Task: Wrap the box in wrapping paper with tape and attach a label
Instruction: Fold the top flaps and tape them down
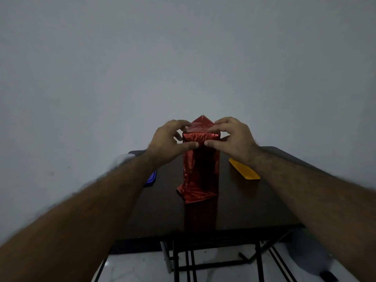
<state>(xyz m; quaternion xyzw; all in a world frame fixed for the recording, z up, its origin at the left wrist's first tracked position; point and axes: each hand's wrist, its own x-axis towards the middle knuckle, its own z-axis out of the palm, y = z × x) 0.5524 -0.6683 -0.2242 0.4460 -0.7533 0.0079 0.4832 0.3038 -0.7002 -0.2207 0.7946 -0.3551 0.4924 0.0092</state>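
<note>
- blue object (pixel 151 178): flat, on the dark table (pixel 162 210), below and just outside the left wrist; mostly hidden by the forearm, can't ID it.
- left hand (pixel 168 140): fingers curled, thumb pressing the front top edge of the box, fingertips on the upper paper flap. Gripping the wrapping paper at the box's top left corner.
- box (pixel 201 165): stands upright on the table, between both hands and below them, covered in shiny red wrapping paper (pixel 201 127). Top flap folded to a triangular point that sticks up past the fingers. Loose paper crumpled at the base.
- right hand (pixel 227 139): mirrors the left, fingers curled, thumb on front top edge, fingertips pinching the flap at the top right corner. Thumb tips of both hands nearly touching.
- yellow flat object (pixel 244 168): on the table, below and right of the right wrist, apart from the box.
</note>
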